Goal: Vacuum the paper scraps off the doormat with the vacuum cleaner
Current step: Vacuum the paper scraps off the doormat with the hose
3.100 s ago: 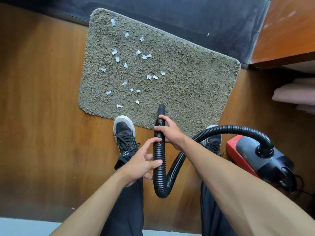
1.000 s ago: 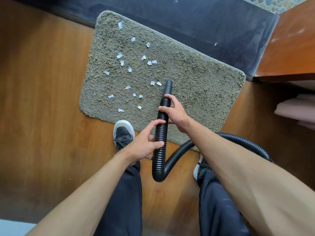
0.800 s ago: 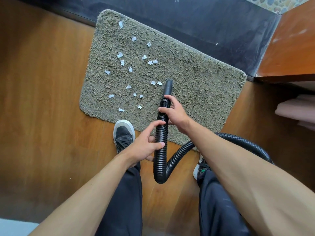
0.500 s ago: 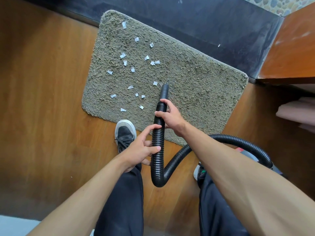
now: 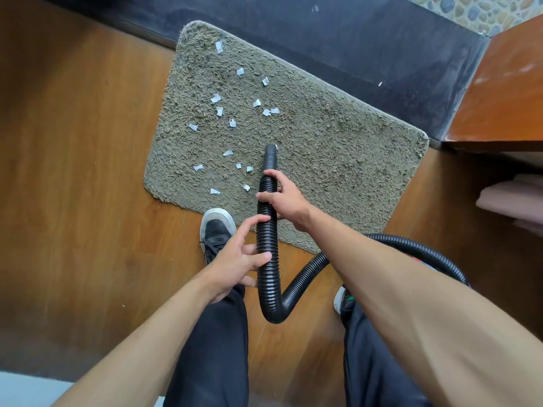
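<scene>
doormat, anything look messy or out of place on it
Yes: white paper scraps lie scattered over the left half of the doormat, and one stray bit sits off it on the dark strip beyond.

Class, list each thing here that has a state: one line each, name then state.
doormat, flat on the wooden floor.
paper scraps, scattered loose on the doormat's left half.
nozzle, pointed down at the doormat, one scrap at its mouth.
vacuum hose, bent in a U below the hands.
right hand, grips the vacuum hose just behind the nozzle.
left hand, holds the vacuum hose lower down.
</scene>
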Tool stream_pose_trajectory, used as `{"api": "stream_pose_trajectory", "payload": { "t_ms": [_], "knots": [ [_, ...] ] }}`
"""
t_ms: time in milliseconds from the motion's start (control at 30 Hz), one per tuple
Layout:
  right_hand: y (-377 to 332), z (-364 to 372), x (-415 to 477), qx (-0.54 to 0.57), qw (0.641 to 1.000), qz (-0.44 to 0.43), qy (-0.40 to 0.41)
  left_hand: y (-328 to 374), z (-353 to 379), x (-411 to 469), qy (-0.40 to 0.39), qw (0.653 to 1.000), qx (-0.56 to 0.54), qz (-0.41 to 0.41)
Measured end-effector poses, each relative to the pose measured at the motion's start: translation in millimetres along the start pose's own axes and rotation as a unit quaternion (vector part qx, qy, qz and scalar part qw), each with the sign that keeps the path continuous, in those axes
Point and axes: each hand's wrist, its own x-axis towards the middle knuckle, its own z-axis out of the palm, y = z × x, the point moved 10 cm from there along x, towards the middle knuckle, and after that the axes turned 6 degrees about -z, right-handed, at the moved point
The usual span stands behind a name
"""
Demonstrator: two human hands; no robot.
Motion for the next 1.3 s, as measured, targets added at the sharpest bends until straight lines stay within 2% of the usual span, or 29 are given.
{"api": "stream_pose_trajectory", "payload": {
  "t_ms": [533,867,1167,1300],
  "knots": [
    [-25.8,-15.0,18.5,-0.001,0.999,-0.031,0.021,28.6,-3.7,12.6,-0.007,0.999,0.021,0.027],
    [-52.3,-0.1,45.2,-0.072,0.996,-0.054,0.004,43.8,-24.4,15.5,0.006,0.999,-0.006,0.044],
    [-47.2,-17.3,42.5,-0.03,0.999,-0.038,0.024,49.5,-18.5,21.9,0.008,0.999,0.018,0.039],
    [-46.3,-21.8,39.4,0.006,1.0,-0.019,0.003,54.6,-15.4,23.6,0.012,0.998,0.027,0.047]
  ]
}}
